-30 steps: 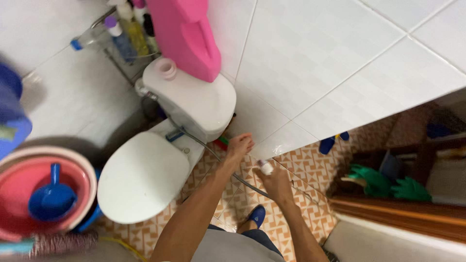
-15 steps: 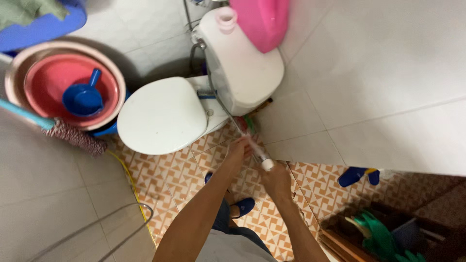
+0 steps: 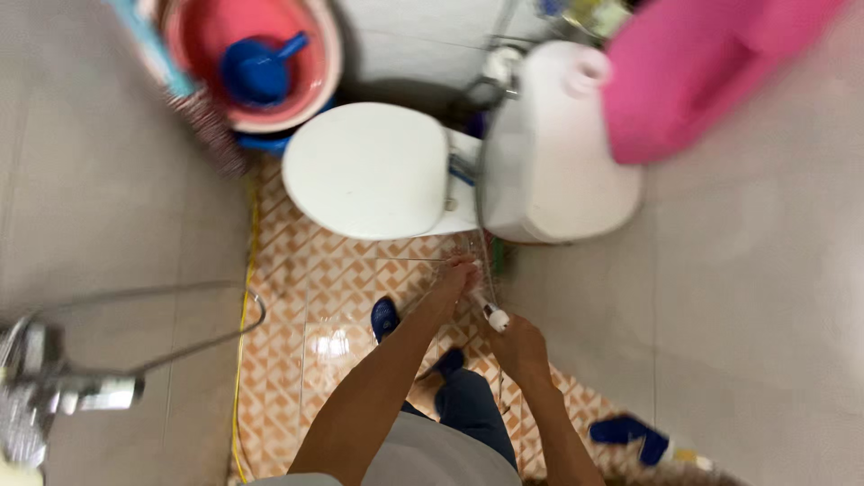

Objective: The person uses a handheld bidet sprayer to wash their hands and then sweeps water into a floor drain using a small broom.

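My right hand (image 3: 520,349) grips a white bidet sprayer (image 3: 494,315) whose metal hose (image 3: 481,216) runs up beside the toilet tank. Water streams from its nozzle toward my left hand (image 3: 457,277), which is held out open just in front of the sprayer, fingers apart, low beside the toilet base. Both hands are over the orange patterned floor tiles (image 3: 306,297), right of the closed white toilet lid (image 3: 364,168). My feet in blue slippers (image 3: 385,317) stand below the hands.
A white tank (image 3: 558,153) carries a big pink jug (image 3: 702,72). Stacked pink basins with a blue scoop (image 3: 256,72) stand behind the toilet. A yellow hose (image 3: 243,315) runs along the left wall. A chrome tap (image 3: 63,391) juts at lower left. A blue bottle (image 3: 630,432) lies at right.
The view has swung round to the right, so the toilet now sits higher in the picture. My hands keep the same pose: right on the sprayer, left in the water stream.
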